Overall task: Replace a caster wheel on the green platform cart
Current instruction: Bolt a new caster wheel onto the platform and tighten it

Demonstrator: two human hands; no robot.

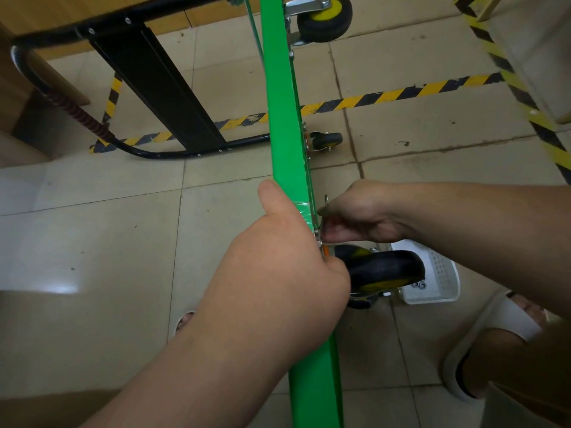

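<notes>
The green platform cart (282, 125) stands on its side edge, seen edge-on, running from top to bottom of the view. My left hand (278, 267) grips the green edge, thumb on the left face and fingers curled over beside the near caster wheel (386, 270), black with a yellow hub. My right hand (361, 214) is on the underside just above that wheel, its fingertips pinched at the caster's metal mounting plate (324, 208); what they pinch is hidden. Two more casters show farther along, a middle caster (326, 139) and a far caster (326, 18).
The cart's black folding handle (154, 84) lies on the floor to the left. A white perforated basket (435, 273) holding small metal nuts sits behind the near wheel. Yellow-black tape lines (386, 97) cross the tiled floor. My foot in a white slipper (494, 338) is lower right.
</notes>
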